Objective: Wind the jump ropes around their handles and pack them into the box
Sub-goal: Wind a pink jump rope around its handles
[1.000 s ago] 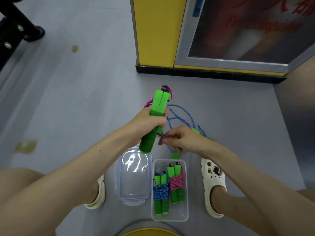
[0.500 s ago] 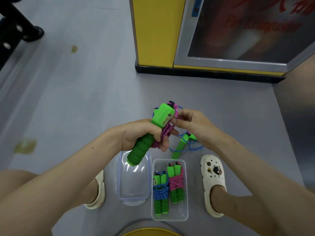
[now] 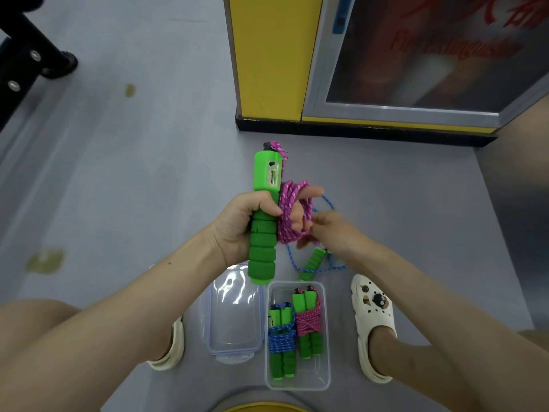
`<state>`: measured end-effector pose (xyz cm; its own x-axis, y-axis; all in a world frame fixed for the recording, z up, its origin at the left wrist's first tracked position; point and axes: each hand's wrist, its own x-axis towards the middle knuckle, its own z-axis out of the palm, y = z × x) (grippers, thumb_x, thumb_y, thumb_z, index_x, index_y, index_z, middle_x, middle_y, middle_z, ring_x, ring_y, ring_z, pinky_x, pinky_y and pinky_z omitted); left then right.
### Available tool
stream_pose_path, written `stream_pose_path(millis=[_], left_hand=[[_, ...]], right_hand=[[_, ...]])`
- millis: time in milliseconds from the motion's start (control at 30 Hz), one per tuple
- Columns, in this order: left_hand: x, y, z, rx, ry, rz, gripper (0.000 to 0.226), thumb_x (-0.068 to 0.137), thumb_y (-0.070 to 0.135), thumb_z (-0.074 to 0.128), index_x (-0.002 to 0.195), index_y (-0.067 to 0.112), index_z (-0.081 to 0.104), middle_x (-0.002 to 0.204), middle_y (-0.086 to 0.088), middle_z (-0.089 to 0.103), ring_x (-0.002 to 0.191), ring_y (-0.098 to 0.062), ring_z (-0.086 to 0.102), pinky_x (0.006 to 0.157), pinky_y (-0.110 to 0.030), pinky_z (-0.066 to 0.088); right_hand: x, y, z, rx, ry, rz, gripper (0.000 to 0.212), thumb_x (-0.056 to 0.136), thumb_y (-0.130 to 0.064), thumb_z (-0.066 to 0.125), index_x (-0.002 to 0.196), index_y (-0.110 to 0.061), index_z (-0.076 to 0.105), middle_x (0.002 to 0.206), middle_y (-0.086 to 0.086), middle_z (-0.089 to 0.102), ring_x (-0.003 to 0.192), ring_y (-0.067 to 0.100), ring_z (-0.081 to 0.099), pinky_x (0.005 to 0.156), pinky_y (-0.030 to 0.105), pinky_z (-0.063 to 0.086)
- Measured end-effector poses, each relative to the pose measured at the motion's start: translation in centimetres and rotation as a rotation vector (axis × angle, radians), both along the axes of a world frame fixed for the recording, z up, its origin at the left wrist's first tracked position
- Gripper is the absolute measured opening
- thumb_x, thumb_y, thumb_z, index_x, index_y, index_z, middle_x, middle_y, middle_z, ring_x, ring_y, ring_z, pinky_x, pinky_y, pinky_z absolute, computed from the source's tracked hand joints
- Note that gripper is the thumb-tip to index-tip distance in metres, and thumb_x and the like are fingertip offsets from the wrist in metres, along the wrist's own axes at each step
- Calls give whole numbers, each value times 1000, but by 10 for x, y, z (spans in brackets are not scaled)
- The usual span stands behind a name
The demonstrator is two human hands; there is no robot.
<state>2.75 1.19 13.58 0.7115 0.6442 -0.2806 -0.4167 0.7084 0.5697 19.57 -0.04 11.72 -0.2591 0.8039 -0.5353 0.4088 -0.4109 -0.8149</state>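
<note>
green handle (image 3: 263,221): foam, upright, gripped in left hand (image 3: 237,224)
pink rope (image 3: 292,212): now looped round left fingers
right hand (image 3: 332,230): pinching rope, lower than before

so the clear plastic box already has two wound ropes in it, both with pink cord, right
Not quite. The head view shows two wound ropes in the clear plastic box, but only one, the pink-corded rope, is pink; the other, the blue-corded rope, is blue.

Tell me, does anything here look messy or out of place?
One thing: a blue rope lies loose and tangled on the floor beyond the box, unlike the two wound ones inside. The lid sits off beside the box.
</note>
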Motion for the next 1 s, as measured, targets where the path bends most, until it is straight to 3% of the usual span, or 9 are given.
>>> stream_pose_path(millis=[133,267,333,433,567,700,767,867,1000], left_hand=[[1,0,-2,-29,79,175,65,56,2,50,120,2,59,91,-10,71,84,-22,69,79,-30,56],[3,1,2,-33,181,279,51,65,2,42,112,8,61,120,-9,67,118,-20,60,90,-31,51],[2,4,1,8,357,302,53,62,6,46,112,10,64,125,-4,65,121,-14,57,92,-29,46],[-1,6,1,213,746,229,47,62,8,56,109,14,58,111,3,63,103,-12,59,86,-25,44],[-3,1,-1,617,1205,-58,26,78,6,64,87,20,44,73,1,44,63,-11,41,57,-23,35],[-5,0,-4,711,1231,-151,30,77,2,64,76,17,39,66,0,39,54,-11,36,46,-14,30],[-9,3,-4,639,1215,-190,22,76,9,66,88,12,48,76,-8,54,64,-20,52,59,-20,44],[-13,4,-1,531,1152,-265,46,58,26,63,101,9,57,102,-19,65,86,-32,62,81,-41,50],[-11,4,4,377,937,-201,29,54,13,61,81,0,60,71,-18,62,70,-22,56,71,-30,43]], right_hand=[[1,-2,1,-93,-89,174,29,100,-28,45,99,-12,70,67,1,61,46,-6,50,48,4,35],[2,-6,-2,-55,-108,302,20,96,-23,53,109,-20,68,71,-1,62,67,4,56,67,12,41],[-1,-8,-4,-20,-115,346,18,94,-21,57,108,-25,68,80,-1,60,73,6,54,75,21,40],[-1,-6,2,52,-85,294,15,90,-17,62,100,-22,71,83,-1,59,77,10,53,75,23,42],[5,2,7,93,26,182,15,87,-7,63,88,-19,72,73,-3,64,69,3,56,67,13,45],[8,3,7,93,143,65,13,88,-8,63,95,-15,72,77,-3,70,71,2,58,72,13,46],[9,4,7,107,176,1,16,89,-7,61,91,-20,71,74,-12,71,73,0,59,73,13,47],[10,7,7,115,222,-144,19,88,-4,60,84,-21,69,72,-14,71,74,0,62,74,11,48],[7,9,8,126,276,-227,17,89,-3,59,84,-17,68,67,-11,69,69,-1,63,72,9,48]])
